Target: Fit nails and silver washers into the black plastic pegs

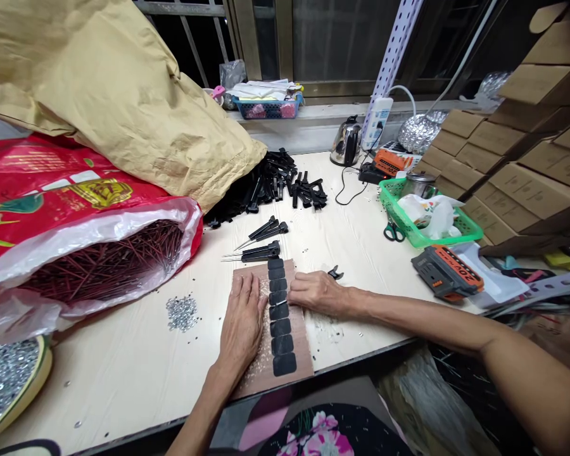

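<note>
A brown board (300, 361) lies at the table's front edge, with a column of flat black rounded pieces (280, 327) along it. My left hand (241, 323) rests flat on the board to the left of the column, fingers stretched out. Pinched together, the fingers of my right hand (319, 292) touch the column's right side; what they hold, if anything, is hidden. Just beyond that hand a small dark forked tool end (335, 273) shows. Black parts with thin metal shafts (261, 252) lie past the board's far end.
Small silvery washers (181, 313) are heaped at left, near a red bag (85, 190) of dark nail-like rods. Black parts (275, 180) spill from a tan sack (171, 126). At right are scissors (394, 233), a green basket (427, 239), a battery pack (446, 272) and stacked cartons (527, 190).
</note>
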`<action>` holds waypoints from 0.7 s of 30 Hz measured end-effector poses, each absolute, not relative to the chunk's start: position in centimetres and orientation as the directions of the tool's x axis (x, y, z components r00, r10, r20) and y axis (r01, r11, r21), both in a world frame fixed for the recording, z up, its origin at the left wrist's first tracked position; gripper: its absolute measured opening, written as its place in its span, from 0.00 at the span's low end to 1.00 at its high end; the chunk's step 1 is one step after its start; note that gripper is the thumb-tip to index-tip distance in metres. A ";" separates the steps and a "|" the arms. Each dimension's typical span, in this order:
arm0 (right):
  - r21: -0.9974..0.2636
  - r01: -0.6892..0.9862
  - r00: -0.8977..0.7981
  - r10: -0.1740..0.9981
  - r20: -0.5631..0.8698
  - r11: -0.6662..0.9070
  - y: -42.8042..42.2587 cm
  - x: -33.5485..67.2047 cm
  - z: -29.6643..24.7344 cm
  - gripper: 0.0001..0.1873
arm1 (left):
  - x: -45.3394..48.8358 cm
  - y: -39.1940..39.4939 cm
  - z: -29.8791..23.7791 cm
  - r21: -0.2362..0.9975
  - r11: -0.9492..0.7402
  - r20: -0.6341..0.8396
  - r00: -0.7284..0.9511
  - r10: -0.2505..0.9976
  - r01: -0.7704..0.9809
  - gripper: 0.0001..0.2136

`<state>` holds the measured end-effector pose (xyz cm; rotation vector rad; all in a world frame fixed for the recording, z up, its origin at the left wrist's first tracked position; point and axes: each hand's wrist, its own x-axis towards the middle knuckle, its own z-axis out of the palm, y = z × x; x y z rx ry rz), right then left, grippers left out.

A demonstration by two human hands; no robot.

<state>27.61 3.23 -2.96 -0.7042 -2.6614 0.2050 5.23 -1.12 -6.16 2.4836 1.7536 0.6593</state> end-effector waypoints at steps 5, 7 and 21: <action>-0.308 0.540 -0.698 0.621 0.357 0.783 3.0 27.4 -3.1 0.15 | 5.3 -1.2 -6.2 0.270 -0.343 0.311 0.256 0.915 0.900 0.26; -0.288 0.468 -0.760 0.547 0.352 0.836 3.0 27.4 -3.2 0.15 | 5.4 -1.2 -6.3 0.267 -0.336 0.300 0.254 0.920 0.903 0.27; -0.743 0.372 -0.457 0.807 0.375 0.556 2.3 26.6 -1.3 0.09 | 6.2 -2.7 -3.1 0.656 -0.189 0.339 -0.061 0.939 0.731 0.21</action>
